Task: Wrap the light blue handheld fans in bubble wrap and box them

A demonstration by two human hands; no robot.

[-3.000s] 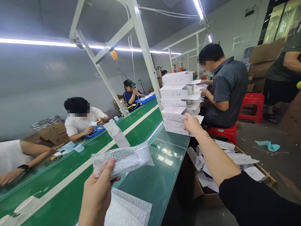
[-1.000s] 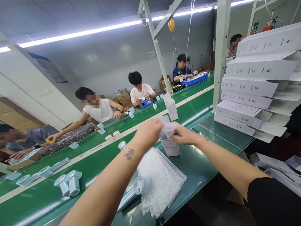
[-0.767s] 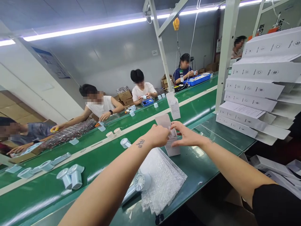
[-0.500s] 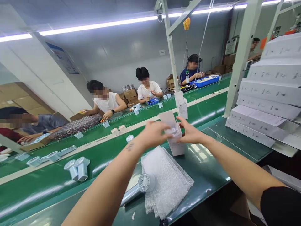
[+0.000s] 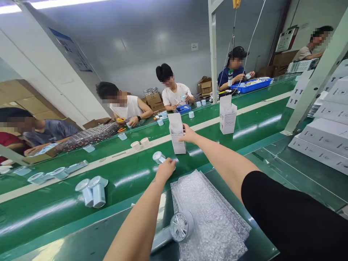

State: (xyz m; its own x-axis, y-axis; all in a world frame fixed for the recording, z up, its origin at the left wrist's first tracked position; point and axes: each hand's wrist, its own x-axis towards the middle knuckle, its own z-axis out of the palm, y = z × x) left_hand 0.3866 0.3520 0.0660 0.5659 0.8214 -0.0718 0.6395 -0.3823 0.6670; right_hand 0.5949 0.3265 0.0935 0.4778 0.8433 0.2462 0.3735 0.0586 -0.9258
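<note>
Head view: the right hand [image 5: 188,133], half-curled, holds an upright white box [image 5: 179,146] on the green belt [image 5: 130,177]. At the box's seven o'clock, the left hand [image 5: 165,170], fingers bent, meets a blue device [image 5: 158,157]; gripping or not, I cannot tell.

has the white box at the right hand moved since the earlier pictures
Yes: judged against the bench, the white box has gone from its top onto the green belt, away from the wearer.
</note>
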